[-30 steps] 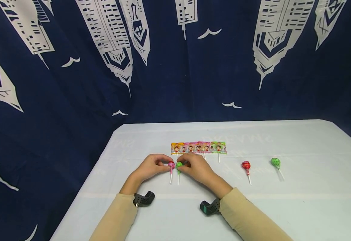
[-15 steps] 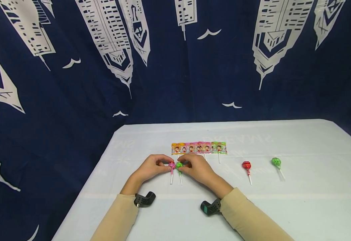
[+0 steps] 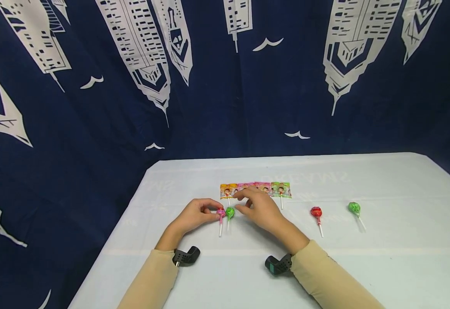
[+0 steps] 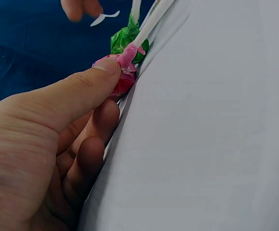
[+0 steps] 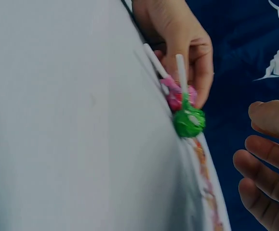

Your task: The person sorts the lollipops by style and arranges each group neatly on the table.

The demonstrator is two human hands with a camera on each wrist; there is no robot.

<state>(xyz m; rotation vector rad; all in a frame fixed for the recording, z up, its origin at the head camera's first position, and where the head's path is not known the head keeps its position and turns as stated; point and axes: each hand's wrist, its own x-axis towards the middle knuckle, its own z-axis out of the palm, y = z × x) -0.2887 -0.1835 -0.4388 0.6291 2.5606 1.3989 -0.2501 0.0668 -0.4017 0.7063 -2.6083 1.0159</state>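
The left hand (image 3: 195,218) pinches the head of a pink lollipop (image 3: 221,213) between thumb and fingers; its white stick points toward the person. Right beside it lies a green lollipop (image 3: 230,212), touched by neither hand. The right hand (image 3: 261,210) is just right of the green lollipop, fingers parted and holding nothing, and it hides part of the row of wrapped candies. In the left wrist view the thumb presses the pink wrapper (image 4: 127,57), with the green head (image 4: 125,39) behind. The right wrist view shows the right hand (image 5: 269,163) away from both lollipops.
Flat-wrapped lollipops, orange (image 3: 228,190), pink (image 3: 263,187) and green (image 3: 280,189), lie in a row behind the hands. A red lollipop (image 3: 316,212) and another green one (image 3: 354,209) lie to the right on the white tabletop (image 3: 387,257). A dark blue printed cloth (image 3: 248,107) hangs behind.
The right hand has let go of the green lollipop and moved up and to the right, its fingers parting. The left hand keeps its pinch on the pink one.
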